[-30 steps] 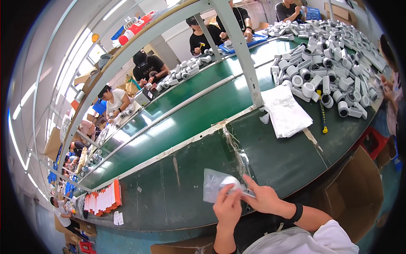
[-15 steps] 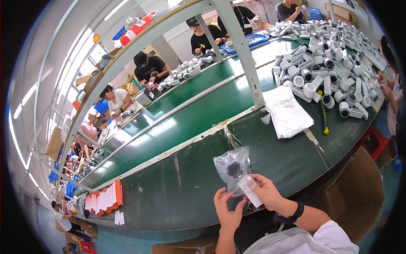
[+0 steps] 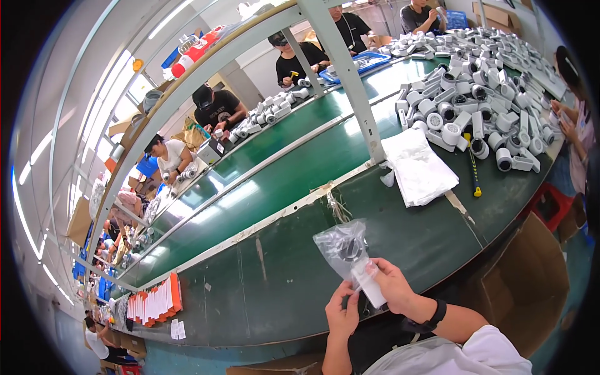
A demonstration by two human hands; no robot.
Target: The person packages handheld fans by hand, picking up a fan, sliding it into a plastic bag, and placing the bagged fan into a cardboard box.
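Left hand (image 3: 342, 312) fingers curled, pinching lower edge of clear plastic bag (image 3: 345, 253) holding a dark round part, bag rising just above both hands' fingertips, right hand (image 3: 392, 286) thumb and fingers pinching a white slip (image 3: 369, 284) against bag, over green table (image 3: 281, 281).

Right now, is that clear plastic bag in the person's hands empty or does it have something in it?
Not empty. Through the clear bag a dark round part shows, and both hands, left and right, pinch its lower end.
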